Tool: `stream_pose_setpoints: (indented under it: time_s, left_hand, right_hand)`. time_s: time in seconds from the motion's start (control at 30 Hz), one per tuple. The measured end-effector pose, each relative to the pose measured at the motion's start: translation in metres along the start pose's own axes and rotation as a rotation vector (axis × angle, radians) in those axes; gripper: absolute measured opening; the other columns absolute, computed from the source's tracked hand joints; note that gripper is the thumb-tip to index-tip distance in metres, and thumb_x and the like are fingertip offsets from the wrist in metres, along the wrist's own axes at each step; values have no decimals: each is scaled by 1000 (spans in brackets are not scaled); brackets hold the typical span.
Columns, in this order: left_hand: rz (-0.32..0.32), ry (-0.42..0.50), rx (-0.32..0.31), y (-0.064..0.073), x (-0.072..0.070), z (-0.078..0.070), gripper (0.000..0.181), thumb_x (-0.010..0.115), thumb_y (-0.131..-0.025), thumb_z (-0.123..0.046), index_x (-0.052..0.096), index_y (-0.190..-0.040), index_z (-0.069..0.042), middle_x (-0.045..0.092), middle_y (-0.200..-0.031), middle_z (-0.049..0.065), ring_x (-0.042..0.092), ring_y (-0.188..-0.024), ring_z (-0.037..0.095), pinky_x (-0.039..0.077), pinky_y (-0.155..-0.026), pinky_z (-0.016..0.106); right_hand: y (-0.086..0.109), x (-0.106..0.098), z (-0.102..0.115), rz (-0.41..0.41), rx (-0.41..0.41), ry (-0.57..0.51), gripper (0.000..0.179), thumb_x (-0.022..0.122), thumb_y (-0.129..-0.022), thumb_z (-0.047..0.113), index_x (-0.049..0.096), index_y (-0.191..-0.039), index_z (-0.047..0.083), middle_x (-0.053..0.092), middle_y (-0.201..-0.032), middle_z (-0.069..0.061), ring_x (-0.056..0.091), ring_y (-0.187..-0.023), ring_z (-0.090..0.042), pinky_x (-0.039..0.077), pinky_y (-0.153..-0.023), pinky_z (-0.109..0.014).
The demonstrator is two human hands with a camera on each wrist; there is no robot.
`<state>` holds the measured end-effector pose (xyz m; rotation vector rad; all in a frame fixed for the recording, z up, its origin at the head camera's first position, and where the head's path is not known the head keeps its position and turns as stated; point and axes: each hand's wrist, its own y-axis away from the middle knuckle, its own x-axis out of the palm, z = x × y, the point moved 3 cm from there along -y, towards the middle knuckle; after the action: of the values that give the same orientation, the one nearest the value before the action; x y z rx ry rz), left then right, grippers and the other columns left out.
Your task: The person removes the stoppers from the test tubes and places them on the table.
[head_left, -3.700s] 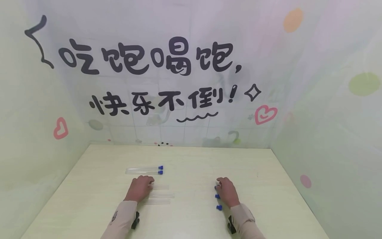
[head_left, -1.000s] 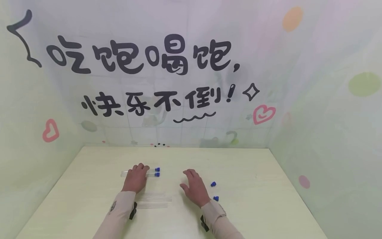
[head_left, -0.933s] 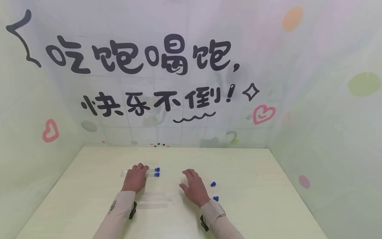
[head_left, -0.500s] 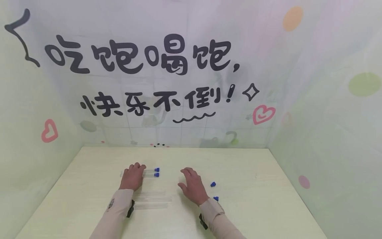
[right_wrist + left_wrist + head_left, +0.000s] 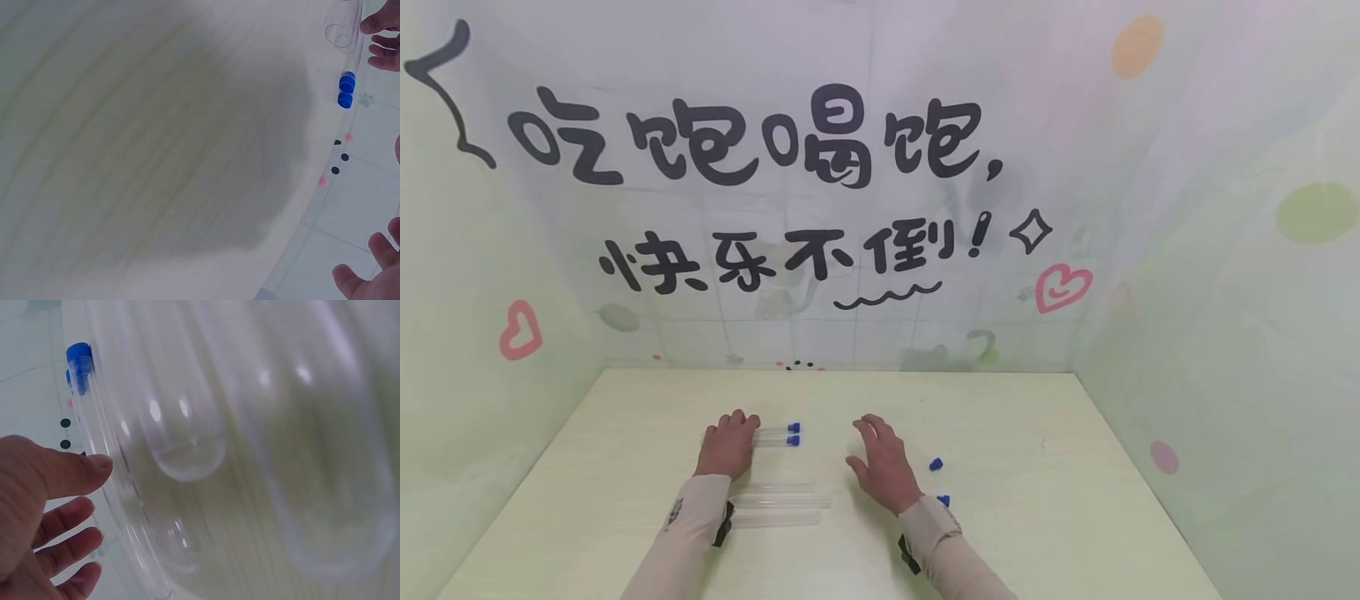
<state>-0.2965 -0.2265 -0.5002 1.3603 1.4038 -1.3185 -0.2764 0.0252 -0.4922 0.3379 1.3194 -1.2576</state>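
My left hand (image 5: 727,444) is over the left part of two capped test tubes (image 5: 775,441) lying side by side, their blue stoppers to the right. In the left wrist view its thumb overlaps the edge of a capped tube (image 5: 115,481); the fingers are loose and spread, and contact is unclear. Three clear uncapped test tubes (image 5: 782,502) lie nearer me, beside the left wrist. My right hand (image 5: 887,465), holding nothing, is over the middle of the table, thumb apart from the fingers. Right of it lie two loose blue stoppers (image 5: 936,463), one partly behind the sleeve.
The pale wooden table (image 5: 1037,483) meets a printed back wall (image 5: 880,342) and side walls. Black wrist mounts (image 5: 723,525) sit under both cuffs.
From the oldest frame, my left hand has moved from the uncapped tubes to the capped ones, then slid slightly left. My right hand has left the stoppers for the middle; one stopper is no longer visible.
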Motion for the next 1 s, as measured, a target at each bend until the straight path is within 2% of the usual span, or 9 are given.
stream_pose_setpoints:
  time_s: [0.23,0.63,0.8,1.0]
  left_hand:
    - [17,-20,-9,1,10,4,21,64,-84,-1,61,-105,-5,56,-94,13,53,-87,31,45,-74,47]
    - [21,-36,8,0,21,12,17,59,-86,2,61,-101,-5,56,-90,12,51,-82,29,44,-69,45]
    - [16,-30,14,-5,19,11,17,56,-88,2,63,-101,-6,57,-91,13,52,-84,31,44,-72,48]
    - [57,-40,5,-10,12,8,18,54,-89,2,66,-100,-7,59,-89,11,53,-85,30,44,-73,48]
  right_hand:
    - [4,9,0,61,8,-11,52,71,-85,22,50,-130,8,51,-132,-9,53,-120,-25,49,-88,-46]
    - [5,19,2,92,-18,-26,52,71,-85,22,49,-130,7,52,-130,-9,55,-116,-25,49,-87,-44]
    - [1,20,0,70,-35,-7,53,72,-85,22,50,-130,7,53,-129,-9,56,-114,-25,50,-84,-43]
    - [-6,21,-2,88,-24,-5,53,71,-85,23,49,-131,7,53,-130,-9,56,-115,-24,50,-85,-43]
